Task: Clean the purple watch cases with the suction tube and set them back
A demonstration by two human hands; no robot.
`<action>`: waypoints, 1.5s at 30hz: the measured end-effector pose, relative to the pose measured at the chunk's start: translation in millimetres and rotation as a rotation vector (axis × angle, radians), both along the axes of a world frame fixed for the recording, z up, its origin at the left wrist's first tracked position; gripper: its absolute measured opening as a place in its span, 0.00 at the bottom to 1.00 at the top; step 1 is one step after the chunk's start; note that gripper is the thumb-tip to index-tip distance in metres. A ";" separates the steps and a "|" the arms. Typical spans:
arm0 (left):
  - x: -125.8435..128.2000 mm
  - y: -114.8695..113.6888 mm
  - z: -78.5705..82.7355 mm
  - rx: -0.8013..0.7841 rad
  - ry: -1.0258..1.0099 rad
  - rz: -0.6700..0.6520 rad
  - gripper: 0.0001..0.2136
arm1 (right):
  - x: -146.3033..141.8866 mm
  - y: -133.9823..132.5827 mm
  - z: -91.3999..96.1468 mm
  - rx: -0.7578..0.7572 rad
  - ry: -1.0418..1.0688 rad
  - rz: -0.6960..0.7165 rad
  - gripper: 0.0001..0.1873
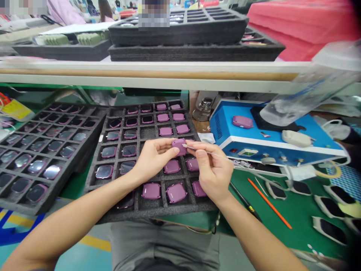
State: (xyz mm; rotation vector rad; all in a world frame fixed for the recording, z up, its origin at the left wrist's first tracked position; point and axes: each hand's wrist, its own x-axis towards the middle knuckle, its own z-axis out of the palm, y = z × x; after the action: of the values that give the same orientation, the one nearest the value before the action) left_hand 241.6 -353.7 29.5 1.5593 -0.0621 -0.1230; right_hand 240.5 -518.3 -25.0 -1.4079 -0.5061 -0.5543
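My left hand [152,158] is closed on the edge of a small purple watch case [177,143], held above the foam tray [163,213]. My right hand [214,172] pinches a thin needle-like tool [192,147], its tip at the case's right side; a clear thin tube seems to trail from it. I cannot tell whether the tip touches. Beneath both hands, the tray's compartments hold purple watch cases with their backs up [176,192] and others with dark screens up [108,152]. My right forearm and hand hide part of the tray's right side.
A second foam tray [75,165] of watches lies left. To the right stand a blue control box [222,126] carrying a purple case [242,121] and a clear bottle [299,94]. An orange stick [269,203] and pale watches [328,229] lie on the green mat. A shelf [152,77] crosses ahead.
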 end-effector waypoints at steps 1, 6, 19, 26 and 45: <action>-0.2 0.9 0.0 0.006 -0.005 -0.007 0.21 | -0.2 -0.3 -0.1 0.006 0.004 -0.001 0.08; -3.6 1.5 -1.6 0.014 -0.058 -0.030 0.22 | -1.2 -0.5 0.4 0.018 0.019 -0.025 0.08; -5.0 1.1 -4.6 -0.018 -0.093 -0.036 0.19 | -2.3 -1.0 0.8 -0.014 0.025 -0.038 0.08; -5.7 2.0 -5.8 -0.008 -0.083 -0.033 0.19 | -2.8 -1.0 1.2 -0.023 0.026 -0.045 0.09; -5.3 2.6 -7.4 0.015 -0.091 -0.035 0.19 | -3.0 0.7 1.0 -0.006 0.023 -0.042 0.08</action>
State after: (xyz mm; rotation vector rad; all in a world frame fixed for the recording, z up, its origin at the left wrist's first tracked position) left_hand 236.3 -351.1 22.1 1.5793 -0.1601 -0.0800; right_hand 237.5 -517.6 -24.0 -1.4320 -0.4615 -0.5702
